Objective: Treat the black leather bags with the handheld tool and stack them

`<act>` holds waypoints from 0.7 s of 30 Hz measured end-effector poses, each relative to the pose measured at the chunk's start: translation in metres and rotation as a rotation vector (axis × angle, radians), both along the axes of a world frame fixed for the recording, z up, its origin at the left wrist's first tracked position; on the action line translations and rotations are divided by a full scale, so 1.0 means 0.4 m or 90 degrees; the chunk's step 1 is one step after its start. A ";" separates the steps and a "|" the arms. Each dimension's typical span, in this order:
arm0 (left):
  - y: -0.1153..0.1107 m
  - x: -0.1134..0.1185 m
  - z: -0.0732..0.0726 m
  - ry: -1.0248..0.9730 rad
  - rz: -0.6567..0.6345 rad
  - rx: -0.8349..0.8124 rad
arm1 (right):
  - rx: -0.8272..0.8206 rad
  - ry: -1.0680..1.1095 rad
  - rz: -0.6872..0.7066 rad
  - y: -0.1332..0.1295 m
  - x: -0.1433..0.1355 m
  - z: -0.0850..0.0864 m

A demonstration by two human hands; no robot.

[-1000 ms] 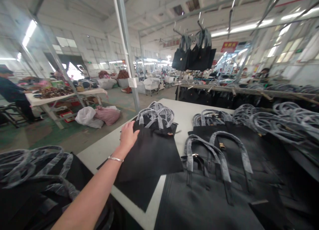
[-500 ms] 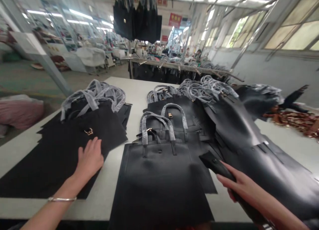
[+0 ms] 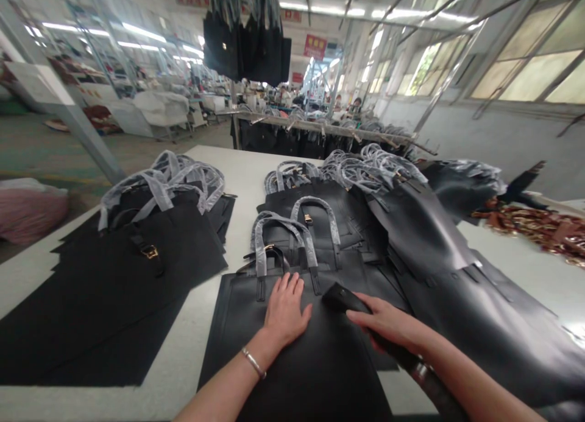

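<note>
My left hand (image 3: 286, 312) lies flat, fingers stretched, on the upper part of a black handbag (image 3: 274, 379) directly before me. This bag lies flat, its two plastic-wrapped handles (image 3: 286, 224) pointing away. Gripped in my right hand (image 3: 381, 318) is a black handheld tool with a flared head (image 3: 340, 297); its exact kind cannot be made out. The head is over the same bag, right of my left hand, and whether it touches is unclear. Behind the bag's top edge a dark strap with a gold buckle (image 3: 269, 247) shows.
At left lies a stack of black bags (image 3: 114, 306), a gold-buckled strap on top. More black bags (image 3: 425, 227) are piled at right, with brown and gold pieces (image 3: 534, 233) beyond. The white table (image 3: 183, 361) carries them. Bags (image 3: 247, 44) hang overhead; a metal post (image 3: 86, 130) stands left.
My left hand has moved right, from the left stack onto the front bag. My right hand has brought the tool left over that bag. The left stack's buckled strap now lies uncovered.
</note>
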State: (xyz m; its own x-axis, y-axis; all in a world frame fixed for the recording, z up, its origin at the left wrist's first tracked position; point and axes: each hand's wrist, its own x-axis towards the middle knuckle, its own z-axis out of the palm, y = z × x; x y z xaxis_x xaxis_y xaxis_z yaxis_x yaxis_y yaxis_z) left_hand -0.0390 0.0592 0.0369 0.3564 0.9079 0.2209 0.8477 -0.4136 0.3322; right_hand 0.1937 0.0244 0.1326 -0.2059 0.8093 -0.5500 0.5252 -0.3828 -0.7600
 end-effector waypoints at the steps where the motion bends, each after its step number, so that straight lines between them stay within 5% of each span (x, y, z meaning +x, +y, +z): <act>1: -0.012 -0.001 0.003 -0.003 0.004 -0.007 | -0.014 0.010 0.005 0.006 -0.001 -0.006; 6: -0.048 0.012 0.017 -0.007 0.031 -0.036 | -0.056 0.022 -0.012 0.033 -0.030 -0.018; 11: -0.061 0.014 0.016 -0.007 0.022 -0.051 | 0.032 -0.002 -0.052 0.087 -0.060 -0.009; 15: -0.084 0.000 0.009 -0.021 0.001 -0.051 | 0.069 -0.031 -0.099 0.087 0.009 0.017; 21: -0.102 -0.007 0.004 -0.035 -0.042 -0.050 | -0.112 -0.011 -0.083 0.001 0.102 0.029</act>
State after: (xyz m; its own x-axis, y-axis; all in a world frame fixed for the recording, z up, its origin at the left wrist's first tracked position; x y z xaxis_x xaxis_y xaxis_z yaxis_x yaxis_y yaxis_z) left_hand -0.0420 0.0183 0.0386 0.4058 0.8978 0.1712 0.7985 -0.4394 0.4116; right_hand 0.2347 0.0247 0.1440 -0.0942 0.7200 -0.6876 0.4749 -0.5745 -0.6666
